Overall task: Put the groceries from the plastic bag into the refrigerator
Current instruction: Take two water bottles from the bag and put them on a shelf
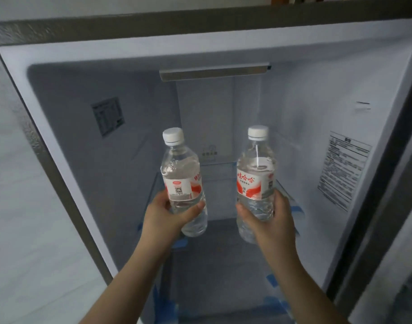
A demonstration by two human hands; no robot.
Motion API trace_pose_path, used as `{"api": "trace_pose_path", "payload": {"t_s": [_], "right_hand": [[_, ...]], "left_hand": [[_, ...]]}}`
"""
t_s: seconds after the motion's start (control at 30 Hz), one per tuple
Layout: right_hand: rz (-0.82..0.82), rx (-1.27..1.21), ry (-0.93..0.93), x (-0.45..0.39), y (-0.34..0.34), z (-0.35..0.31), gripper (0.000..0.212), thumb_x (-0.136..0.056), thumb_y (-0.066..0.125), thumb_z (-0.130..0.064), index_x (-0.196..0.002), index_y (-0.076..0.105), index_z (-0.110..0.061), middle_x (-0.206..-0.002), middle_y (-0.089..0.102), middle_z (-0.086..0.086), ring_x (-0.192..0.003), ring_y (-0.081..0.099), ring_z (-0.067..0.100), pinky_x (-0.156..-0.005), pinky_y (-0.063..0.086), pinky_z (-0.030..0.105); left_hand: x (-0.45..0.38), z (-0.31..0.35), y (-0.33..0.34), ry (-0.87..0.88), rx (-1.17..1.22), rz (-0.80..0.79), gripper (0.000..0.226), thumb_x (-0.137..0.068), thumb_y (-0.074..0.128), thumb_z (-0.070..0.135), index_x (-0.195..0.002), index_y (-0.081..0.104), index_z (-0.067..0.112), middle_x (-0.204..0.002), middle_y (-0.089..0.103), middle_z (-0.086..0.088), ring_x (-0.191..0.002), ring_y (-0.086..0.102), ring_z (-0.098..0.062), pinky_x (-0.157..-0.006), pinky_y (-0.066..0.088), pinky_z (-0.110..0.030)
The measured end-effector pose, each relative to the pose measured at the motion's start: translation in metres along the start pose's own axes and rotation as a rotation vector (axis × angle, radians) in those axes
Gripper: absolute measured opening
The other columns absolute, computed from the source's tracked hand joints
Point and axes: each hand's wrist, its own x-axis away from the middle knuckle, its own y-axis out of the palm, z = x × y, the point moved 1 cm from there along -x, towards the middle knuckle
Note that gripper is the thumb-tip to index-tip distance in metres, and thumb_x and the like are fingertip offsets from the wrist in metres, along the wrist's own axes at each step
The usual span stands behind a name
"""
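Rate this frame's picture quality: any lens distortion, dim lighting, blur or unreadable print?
Head view: wide-angle lens bows the refrigerator frame; interior dim and bluish, darker on the left wall; overall soft, wall stickers unreadable; both bottles sharp enough to show red labels; left hand and right hand evenly lit.

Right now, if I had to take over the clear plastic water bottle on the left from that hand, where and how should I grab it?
Probably the bare shoulder of the left clear plastic water bottle, between its white cap and red-and-white label, coming from the left side or above. The left hand already wraps the lower body, so a grip there is blocked. The bottle leans slightly left, nearly upright, leaving the upper part free.
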Motion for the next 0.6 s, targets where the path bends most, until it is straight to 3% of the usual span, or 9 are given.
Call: {"api": "trace_pose_path", "payload": {"t_s": [0.13,0.27,0.6], "right_hand": [[-0.033,0.043,0.05,-0.028,0.025,0.007,0.06,-0.067,0.084,-0.038,-0.12,0.059,-0.025,-0.112,0.066,-0.008,-0.098,0.063,0.004,-0.073,0.047,0.013],[-0.028,0.06,0.072,-0.055,0.052,0.012,0.054,-0.067,0.084,-0.039,-0.114,0.06,-0.028,-0.106,0.069,-0.009,-0.096,0.065,0.006,-0.08,0.053,0.027],[0.015,0.066,0.106,-0.085,0.078,0.042,0.055,-0.068,0.085,-0.027,-0.116,0.059,-0.024,-0.105,0.07,-0.007,-0.095,0.066,0.008,-0.081,0.054,0.03]], "left_hand": [[-0.033,-0.018,-0.004,0.002,-0.039,0.008,0.042,-0.064,0.09,0.024,-0.099,0.067,0.027,-0.092,0.075,0.009,-0.085,0.072,-0.007,-0.078,0.057,-0.032],[-0.062,-0.031,0.001,0.031,-0.013,-0.006,0.046,-0.066,0.089,0.019,-0.1,0.061,0.035,-0.098,0.071,0.015,-0.087,0.068,0.003,-0.076,0.054,-0.022],[-0.118,-0.066,0.028,0.026,0.066,0.017,0.05,-0.066,0.087,0.013,-0.108,0.063,0.025,-0.102,0.071,0.008,-0.089,0.069,-0.004,-0.07,0.053,-0.017]]}}
